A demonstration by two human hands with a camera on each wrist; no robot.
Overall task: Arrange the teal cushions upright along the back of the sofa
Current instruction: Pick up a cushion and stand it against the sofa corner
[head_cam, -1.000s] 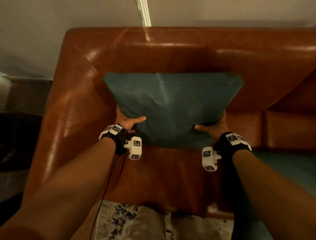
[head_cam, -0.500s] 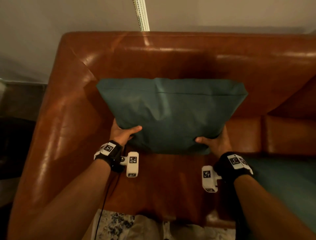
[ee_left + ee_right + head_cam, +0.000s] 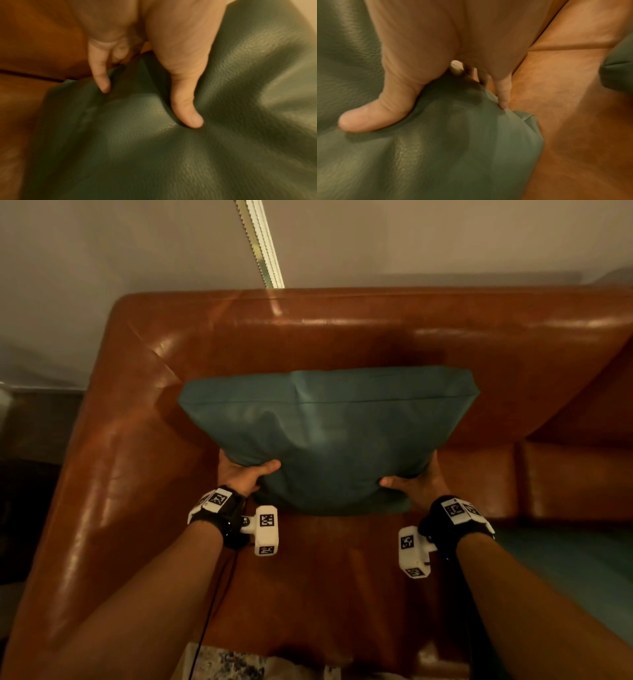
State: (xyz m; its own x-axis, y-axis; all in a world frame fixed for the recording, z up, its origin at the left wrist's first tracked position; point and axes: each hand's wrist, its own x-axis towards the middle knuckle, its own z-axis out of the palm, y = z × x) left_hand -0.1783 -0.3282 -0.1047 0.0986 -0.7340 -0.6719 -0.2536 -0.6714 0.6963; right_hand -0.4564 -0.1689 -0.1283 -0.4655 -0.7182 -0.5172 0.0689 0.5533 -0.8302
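Observation:
A teal cushion (image 3: 329,436) stands upright against the back of the brown leather sofa (image 3: 342,337), at its left end. My left hand (image 3: 245,474) grips its lower left corner, thumb pressed into the front face (image 3: 187,111). My right hand (image 3: 411,486) grips the lower right corner, thumb on the front (image 3: 373,119), fingers behind the cushion (image 3: 453,148). A second teal cushion (image 3: 561,570) lies flat on the seat at the right, partly behind my right forearm.
The sofa's left armrest (image 3: 99,481) runs beside the held cushion. A wall (image 3: 137,251) with a pale vertical strip (image 3: 262,241) rises behind the sofa. A patterned rug (image 3: 233,662) shows at the bottom edge. Bare seat leather (image 3: 325,577) lies between my forearms.
The cushion and both hands sit lower in the head view than a second ago, nearer the seat. Both grips on the lower corners are unchanged.

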